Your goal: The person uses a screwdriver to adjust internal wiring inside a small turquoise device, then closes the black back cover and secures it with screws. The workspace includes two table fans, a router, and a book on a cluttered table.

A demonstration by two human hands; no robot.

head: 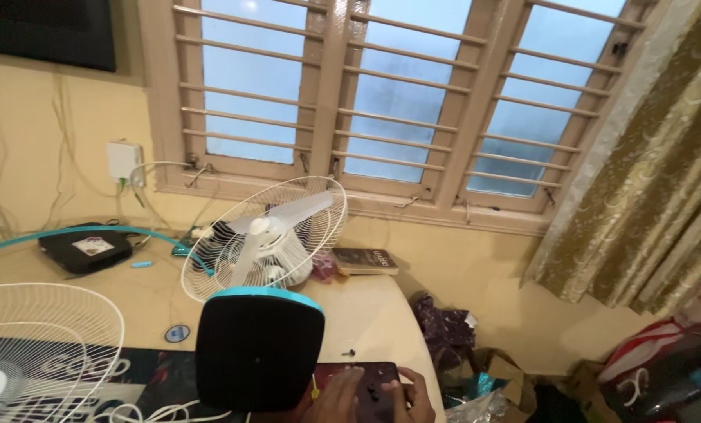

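My right hand (409,399) lies at five o'clock, at the bottom edge of my view, fingers (349,385) curled loosely over a dark maroon block (370,384) with black knobs on top. They rest on it rather than clamp it; how much grip I have underneath I cannot tell. My left hand is out of sight, so I cannot say what it is doing. Just at nine o'clock from that hand stands the fan base (258,348), a black box with a teal rim. Above it at twelve o'clock the fan head (266,235) tilts back with its rear grille and white blades bare. The front grille (41,352) lies flat at eight o'clock. A small screw (351,352) sits loose on the table (366,313) near the block, and I judge a nudge could roll it off the edge. The head also looks top-heavy, so bumping the base might tip it. Beyond it lie a book (364,261) and a black box (86,247), then the barred window (382,94) and the curtain (648,180).
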